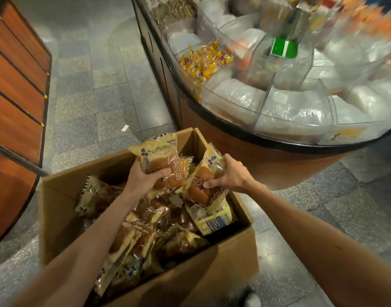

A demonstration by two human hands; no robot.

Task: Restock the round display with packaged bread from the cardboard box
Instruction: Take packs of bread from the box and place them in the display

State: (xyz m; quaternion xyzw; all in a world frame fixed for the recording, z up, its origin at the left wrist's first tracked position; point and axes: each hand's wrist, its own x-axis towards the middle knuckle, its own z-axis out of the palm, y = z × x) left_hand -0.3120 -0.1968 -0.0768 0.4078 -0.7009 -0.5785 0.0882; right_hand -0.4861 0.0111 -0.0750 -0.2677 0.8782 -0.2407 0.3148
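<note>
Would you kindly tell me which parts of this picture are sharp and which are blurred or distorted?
In the head view, the left hand, right hand and bread packs over the cardboard box are sharp; the round display smears into motion blur at upper right, and the wide lens bows its rim.

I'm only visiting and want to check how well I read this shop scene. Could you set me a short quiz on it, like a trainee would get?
1. True or false: the left hand grips a bread packet and the right hand grips another, both over the cardboard box.
2. In this view, where does the round display lie from the box? A) upper right B) lower left C) inside it
3. Fill in: the small wrapped sweets in the display are mostly ____.
Key: 1 true; 2 A; 3 yellow.
</note>
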